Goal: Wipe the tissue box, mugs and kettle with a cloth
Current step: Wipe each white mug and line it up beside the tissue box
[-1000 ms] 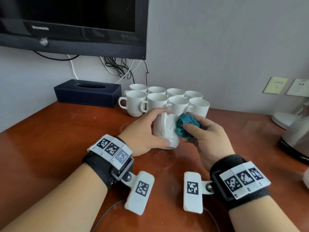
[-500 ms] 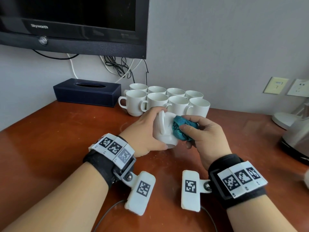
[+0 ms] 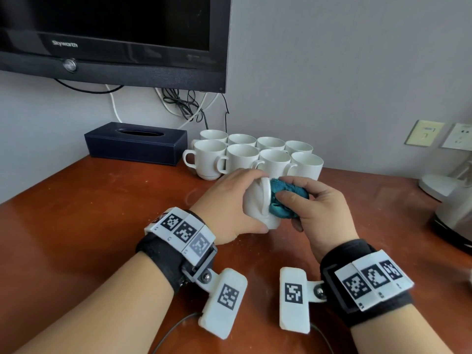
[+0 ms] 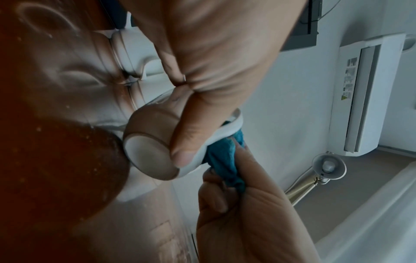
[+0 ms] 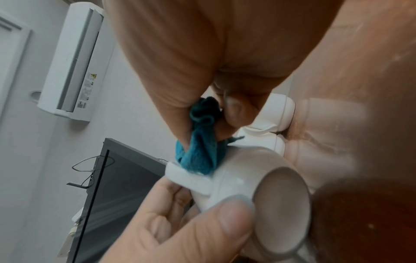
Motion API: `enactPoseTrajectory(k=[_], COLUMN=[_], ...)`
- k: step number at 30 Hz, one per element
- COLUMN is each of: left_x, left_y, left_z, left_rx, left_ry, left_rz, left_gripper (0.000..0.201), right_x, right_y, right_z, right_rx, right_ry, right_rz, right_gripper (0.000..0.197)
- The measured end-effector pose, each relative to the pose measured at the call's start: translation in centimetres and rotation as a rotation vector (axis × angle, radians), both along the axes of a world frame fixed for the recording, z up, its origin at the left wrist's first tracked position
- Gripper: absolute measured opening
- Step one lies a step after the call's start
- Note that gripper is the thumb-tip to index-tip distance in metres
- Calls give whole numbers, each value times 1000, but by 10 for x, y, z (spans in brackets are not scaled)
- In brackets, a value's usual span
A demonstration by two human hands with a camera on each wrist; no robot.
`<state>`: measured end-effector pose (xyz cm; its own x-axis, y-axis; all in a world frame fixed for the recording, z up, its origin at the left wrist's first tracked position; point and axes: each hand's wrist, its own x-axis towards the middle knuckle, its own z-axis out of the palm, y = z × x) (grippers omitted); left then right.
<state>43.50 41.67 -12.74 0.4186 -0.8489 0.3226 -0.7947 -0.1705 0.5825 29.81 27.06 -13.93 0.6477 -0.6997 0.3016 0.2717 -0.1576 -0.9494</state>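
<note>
A white mug (image 3: 258, 205) is gripped by the left hand (image 3: 229, 208), tipped just above the wooden table (image 3: 89, 213), while the bunched teal cloth (image 3: 286, 200), pinched in the right hand (image 3: 319, 215), has been pushed from the mug's side in against its handle, suggesting this mug's wipe is nearly done.

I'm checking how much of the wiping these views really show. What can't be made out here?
- Kettle: head view, cut off by the right edge.
- Held mug's inside: turned away in all views, behind the left hand.
- Blue cloth: mostly bunched inside the right hand.
- Back row of mugs: hidden behind the front row.
</note>
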Motion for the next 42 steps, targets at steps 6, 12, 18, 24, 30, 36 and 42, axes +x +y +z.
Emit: enactPoseTrajectory(k=[6, 12, 18, 24, 30, 36, 42], left_x=[-1, 2, 0, 1, -3, -10, -7], left_y=[-4, -6, -7, -7, -4, -2, -1], left_z=[0, -3, -5, -6, -1, 4, 1], left_rx=[34, 84, 62, 18, -9, 47, -32], left_ry=[-63, -72, -62, -62, -39, -70, -20], left_rz=[-32, -28, -8, 60, 39, -54, -5], left_gripper=[99, 114, 110, 99, 98, 100, 101], right_x=[2, 6, 4, 0, 1, 4, -1], right_y=[0, 3, 8, 7, 6, 4, 4], right_z=[-4, -3, -1, -1, -1, 0, 3], right_rx=[-50, -8, -81, -121, -114, -168, -218], right_ry=[-5, -16, 0, 37, 31, -81, -17], right_rz=[-68, 2, 26, 95, 89, -99, 16], right_gripper=[25, 29, 36, 34, 29, 34, 33])
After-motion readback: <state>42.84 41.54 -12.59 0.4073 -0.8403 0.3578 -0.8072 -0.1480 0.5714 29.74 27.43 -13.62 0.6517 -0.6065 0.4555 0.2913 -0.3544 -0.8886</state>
